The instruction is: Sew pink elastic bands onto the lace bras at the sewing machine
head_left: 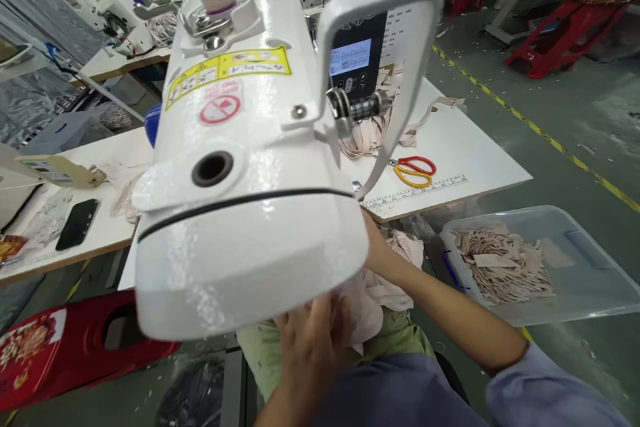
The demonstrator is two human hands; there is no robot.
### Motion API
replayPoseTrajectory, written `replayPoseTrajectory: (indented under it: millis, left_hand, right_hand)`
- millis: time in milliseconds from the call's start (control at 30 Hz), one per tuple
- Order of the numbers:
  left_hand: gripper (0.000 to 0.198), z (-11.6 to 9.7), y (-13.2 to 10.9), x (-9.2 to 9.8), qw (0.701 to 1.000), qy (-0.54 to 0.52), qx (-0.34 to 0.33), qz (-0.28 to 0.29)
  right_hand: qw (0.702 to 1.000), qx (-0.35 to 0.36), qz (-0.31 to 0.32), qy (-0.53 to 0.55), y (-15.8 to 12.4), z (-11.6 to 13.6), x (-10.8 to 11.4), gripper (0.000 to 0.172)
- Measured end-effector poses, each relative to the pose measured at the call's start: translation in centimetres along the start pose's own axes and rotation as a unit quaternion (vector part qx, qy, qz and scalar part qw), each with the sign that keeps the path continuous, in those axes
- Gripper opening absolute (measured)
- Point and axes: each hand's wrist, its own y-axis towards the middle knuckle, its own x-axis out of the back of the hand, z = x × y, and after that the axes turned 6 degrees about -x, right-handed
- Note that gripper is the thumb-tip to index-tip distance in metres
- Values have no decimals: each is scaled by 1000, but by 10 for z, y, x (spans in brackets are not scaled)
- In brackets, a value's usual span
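The white sewing machine head (pixel 250 240) fills the middle of the view and hides the needle area. Below its front edge, my left hand (pixel 310 340) is slightly blurred, its fingers curled against a pale beige fabric piece (pixel 367 313). The fingertips go out of sight under the machine. From the right, my forearm reaches in to my right hand (pixel 374 243), which is mostly covered by the machine head; its fingers do not show. More of the beige fabric hangs below that hand, over my lap.
Red-and-yellow-handled scissors (pixel 415 170) and a ruler (pixel 415 192) lie on the white table (pixel 480 153), near beige strips (pixel 367 137). A clear plastic bin (pixel 585 287) holds more strips at right. At left are a phone (pixel 77 223) and a red stool (pixel 75 353).
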Motion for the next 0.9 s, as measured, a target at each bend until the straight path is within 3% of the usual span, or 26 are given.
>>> replayPoseTrajectory:
  millis: [133,267,367,567,767,900]
  left_hand:
    - [44,18,-12,-9,983,-113,139,-25]
    - [44,31,-11,-16,901,-338,266,56]
    - [48,33,-4,-15,861,-398,304,91]
    - [47,26,5,-2,885,-320,308,142]
    - [50,22,0,2,904,-260,306,145]
    - [51,21,0,6,900,-274,304,152]
  right_hand:
    - [997,-21,-29,62,-15,-1,5,11]
    - [992,-70,-22,106,-39,-6,6,19]
    - [991,-70,4,116,-54,-8,4,27]
    - [995,-58,11,85,-64,-3,2,32]
    - [992,-82,19,89,-66,0,2,35]
    - [992,-86,24,95,-67,0,2,37]
